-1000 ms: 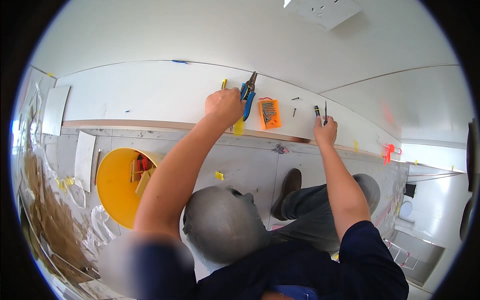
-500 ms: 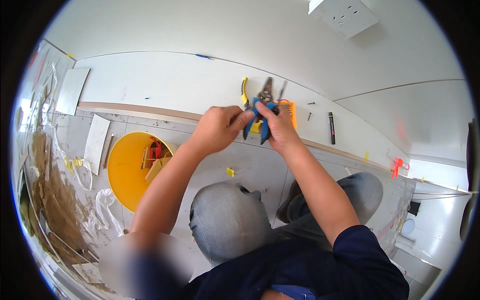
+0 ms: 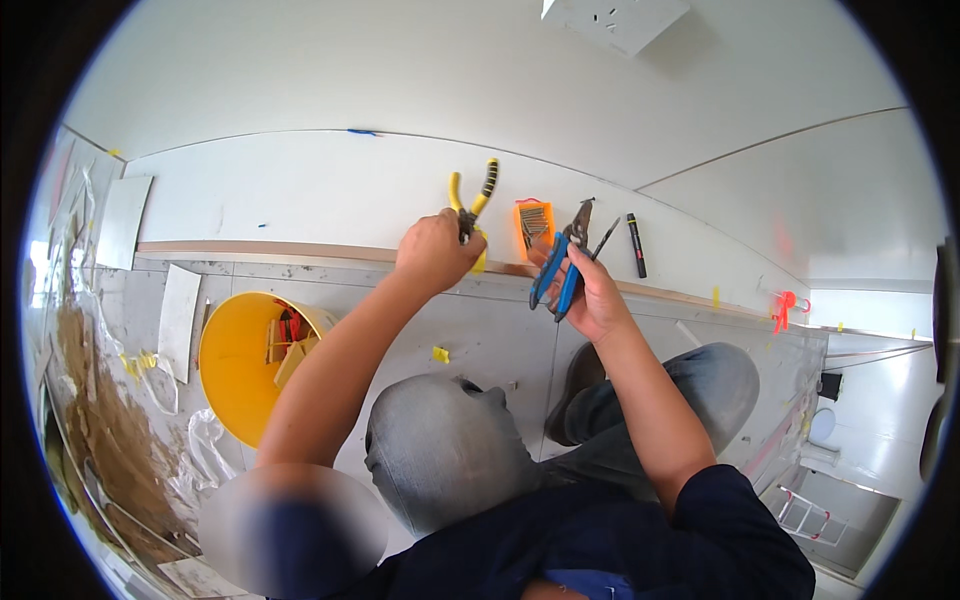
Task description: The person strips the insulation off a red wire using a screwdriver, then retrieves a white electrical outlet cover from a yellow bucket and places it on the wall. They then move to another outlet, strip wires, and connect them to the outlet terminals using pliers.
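Note:
My left hand is closed around the head end of pliers with yellow and black handles. Their handles stick up and apart over the white ledge. Blue-handled wire strippers are in my right hand, grey jaws pointing up and away. A slim dark-shafted tool also rises from that hand; its lower end is hidden. Close to my right fingers sits an orange box of screws on the ledge. A bit of yellow shows beside my left fingers, its kind unclear.
A black marker and a screw lie right of the box. On the floor at left stands a yellow bucket with tools inside. A white panel piece is beside it. A white socket plate hangs on the wall.
My hands have moved apart. The left now holds the yellow-handled pliers clear of the blue wire strippers, which remain in my right hand, lower and further right. The view has shifted slightly.

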The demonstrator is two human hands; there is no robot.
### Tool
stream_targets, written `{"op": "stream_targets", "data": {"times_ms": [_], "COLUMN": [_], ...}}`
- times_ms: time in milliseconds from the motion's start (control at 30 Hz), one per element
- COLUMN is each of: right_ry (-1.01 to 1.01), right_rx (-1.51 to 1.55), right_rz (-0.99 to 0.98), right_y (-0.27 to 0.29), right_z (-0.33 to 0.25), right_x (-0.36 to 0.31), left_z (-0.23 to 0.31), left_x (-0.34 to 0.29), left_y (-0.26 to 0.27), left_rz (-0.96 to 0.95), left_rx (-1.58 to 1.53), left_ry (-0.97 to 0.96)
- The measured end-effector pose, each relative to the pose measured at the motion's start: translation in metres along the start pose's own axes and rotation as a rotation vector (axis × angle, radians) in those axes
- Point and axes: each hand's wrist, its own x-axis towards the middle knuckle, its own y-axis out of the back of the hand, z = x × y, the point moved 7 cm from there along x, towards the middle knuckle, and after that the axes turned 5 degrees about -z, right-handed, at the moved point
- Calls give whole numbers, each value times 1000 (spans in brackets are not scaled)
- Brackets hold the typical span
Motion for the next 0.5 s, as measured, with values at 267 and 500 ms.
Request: {"op": "stream_targets", "data": {"times_ms": [267,500], "right_ry": [248,133], "right_rx": [149,-144], "right_rz": [127,332], "right_y": [-12,36], "right_z": [-41,-48], "right_x": [-21,-69], "left_z": [84,59], "left_x": [-53,19], "left_y": [-18,-39], "left_rz": [-336,-246], "left_rx": [-79,93], "left_ry": [-566,-63]}}
